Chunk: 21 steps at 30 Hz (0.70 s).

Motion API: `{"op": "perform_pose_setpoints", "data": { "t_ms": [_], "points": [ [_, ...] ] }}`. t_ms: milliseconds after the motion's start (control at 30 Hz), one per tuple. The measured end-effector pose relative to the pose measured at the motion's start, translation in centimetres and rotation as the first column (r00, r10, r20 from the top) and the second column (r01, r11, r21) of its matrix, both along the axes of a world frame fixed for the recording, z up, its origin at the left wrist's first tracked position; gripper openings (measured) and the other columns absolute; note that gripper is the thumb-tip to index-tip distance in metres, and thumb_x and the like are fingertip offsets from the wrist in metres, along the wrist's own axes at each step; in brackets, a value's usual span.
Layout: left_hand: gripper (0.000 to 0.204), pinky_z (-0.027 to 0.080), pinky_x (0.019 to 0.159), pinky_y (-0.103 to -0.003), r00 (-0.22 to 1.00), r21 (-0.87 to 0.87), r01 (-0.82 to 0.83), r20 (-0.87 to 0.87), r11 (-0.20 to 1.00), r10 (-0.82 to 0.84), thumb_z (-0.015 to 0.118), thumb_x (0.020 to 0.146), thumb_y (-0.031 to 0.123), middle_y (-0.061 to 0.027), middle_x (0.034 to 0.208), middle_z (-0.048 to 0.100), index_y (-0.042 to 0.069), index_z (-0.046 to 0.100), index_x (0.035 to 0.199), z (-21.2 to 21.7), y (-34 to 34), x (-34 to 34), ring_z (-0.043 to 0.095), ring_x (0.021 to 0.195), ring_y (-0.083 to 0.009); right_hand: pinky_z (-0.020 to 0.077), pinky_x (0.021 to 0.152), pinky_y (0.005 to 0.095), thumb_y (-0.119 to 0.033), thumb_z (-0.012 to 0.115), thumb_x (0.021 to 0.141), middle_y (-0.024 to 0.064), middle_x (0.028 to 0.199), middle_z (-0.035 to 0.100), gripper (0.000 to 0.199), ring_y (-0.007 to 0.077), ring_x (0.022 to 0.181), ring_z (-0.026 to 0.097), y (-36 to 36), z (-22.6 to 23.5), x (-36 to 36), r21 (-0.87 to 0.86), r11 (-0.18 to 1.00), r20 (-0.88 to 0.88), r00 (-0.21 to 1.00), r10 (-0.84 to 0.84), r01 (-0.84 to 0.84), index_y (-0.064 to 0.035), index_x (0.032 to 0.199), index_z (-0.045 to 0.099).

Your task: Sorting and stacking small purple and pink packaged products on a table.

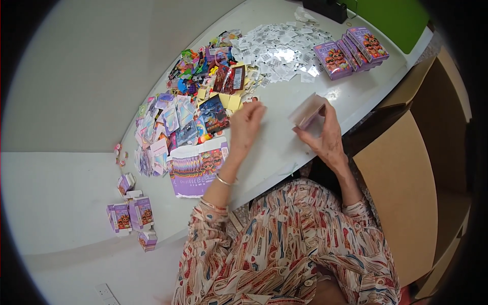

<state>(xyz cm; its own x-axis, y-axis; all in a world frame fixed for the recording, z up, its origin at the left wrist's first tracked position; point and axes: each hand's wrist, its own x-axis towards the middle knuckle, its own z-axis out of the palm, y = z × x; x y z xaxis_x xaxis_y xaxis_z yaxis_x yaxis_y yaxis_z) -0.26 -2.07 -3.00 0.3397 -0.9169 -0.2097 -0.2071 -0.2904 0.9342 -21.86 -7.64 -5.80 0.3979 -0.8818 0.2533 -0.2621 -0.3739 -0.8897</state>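
While right hand grips small box, card pile flanks left hand.

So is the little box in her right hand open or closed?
Open. The small box in the right hand shows its pale inside, with a flap standing up at its top end.

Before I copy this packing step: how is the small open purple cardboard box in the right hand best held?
Grip the small open purple cardboard box across its two broad flat sides, coming from below and the right as the right hand does. That probably leaves its open top-left end clear for the left hand.
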Motion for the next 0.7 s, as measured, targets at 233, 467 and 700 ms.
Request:
{"op": "perform_pose_setpoints", "data": {
  "t_ms": [233,467,700],
  "points": [
    [0.019,0.048,0.069,-0.045,0.358,-0.189,0.238,0.929,0.953,0.095,0.066,0.082,0.015,-0.0183,0.086,0.058,-0.003,0.059,0.081,-2.6,-3.1,1.9,0.057,0.078,-0.0362,0.0437,0.091,0.0425,-0.024,0.078,0.072,0.0229,0.114,0.051,0.084,0.0371,0.106,0.051,-0.3,0.1,-0.4,-0.214,0.973,-0.202,0.971,-0.128,0.084,0.0062,0.136,0.033],
    [0.015,0.05,0.07,-0.044,0.295,-0.145,0.225,0.953,0.963,0.075,0.064,0.082,0.011,-0.0185,0.089,0.06,-0.004,0.061,0.081,-2.6,-3.3,2.3,0.059,0.083,-0.0362,0.0442,0.088,0.0427,-0.023,0.077,0.072,0.0222,0.111,0.052,0.083,0.0364,0.103,0.051,-0.3,1.3,-0.7,-0.205,0.975,-0.239,0.962,-0.132,0.083,0.0043,0.137,0.033],
    [0.012,0.05,0.074,-0.031,0.937,-0.357,-0.031,0.315,0.933,0.151,0.061,0.086,0.005,-0.0129,0.102,0.064,-0.001,0.065,0.094,5.3,-1.0,-0.2,0.062,0.088,-0.0227,0.0445,0.087,0.0433,-0.019,0.077,0.07,0.0201,0.113,0.053,0.084,0.0367,0.101,0.05,0.2,1.8,-0.9,-0.303,0.952,-0.312,0.939,-0.143,0.044,0.0038,0.137,0.032]
  ]
}}
